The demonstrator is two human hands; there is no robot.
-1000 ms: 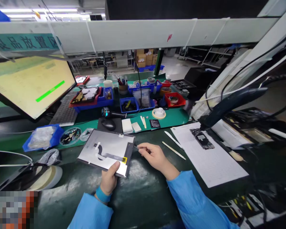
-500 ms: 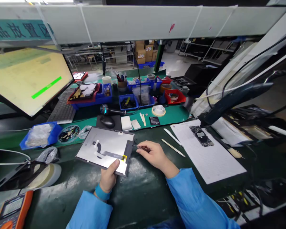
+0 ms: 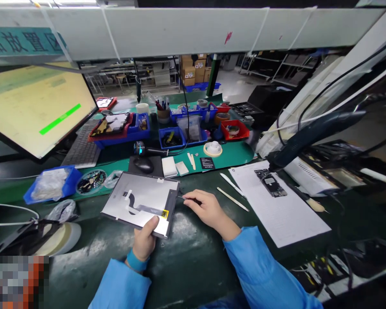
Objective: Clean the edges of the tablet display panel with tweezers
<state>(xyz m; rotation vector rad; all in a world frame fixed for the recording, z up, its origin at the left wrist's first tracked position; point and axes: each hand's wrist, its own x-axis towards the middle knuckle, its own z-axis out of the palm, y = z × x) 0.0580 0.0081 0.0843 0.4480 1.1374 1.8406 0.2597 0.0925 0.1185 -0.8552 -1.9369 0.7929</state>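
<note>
My left hand point(image 3: 144, 241) grips the lower right corner of a tablet display panel point(image 3: 155, 192), thumb on top and fingers hidden beneath. The panel's silvery back faces up, tilted, with a black ribbon cable point(image 3: 132, 201) and a small yellow-framed connector point(image 3: 165, 213) near the thumb. In my right hand point(image 3: 209, 210) a thin tool with a dark handle and a slim metal tip point(image 3: 181, 197) is pinched between thumb and fingers. Its tip points left at the panel's right edge; whether it touches is unclear. My right fingers hide most of the handle.
Right of my hands lie a white stick point(image 3: 232, 185), a beige stick point(image 3: 233, 199) and a paper sheet point(image 3: 286, 219) bearing a circuit board point(image 3: 270, 182). Beyond the panel sit a mouse point(image 3: 143, 164) and blue bins point(image 3: 172, 137). A tape roll point(image 3: 69, 238) stands left.
The view has shifted slightly. My right hand has turned a little, so less of the tool's handle shows. The panel stays in my left hand.
</note>
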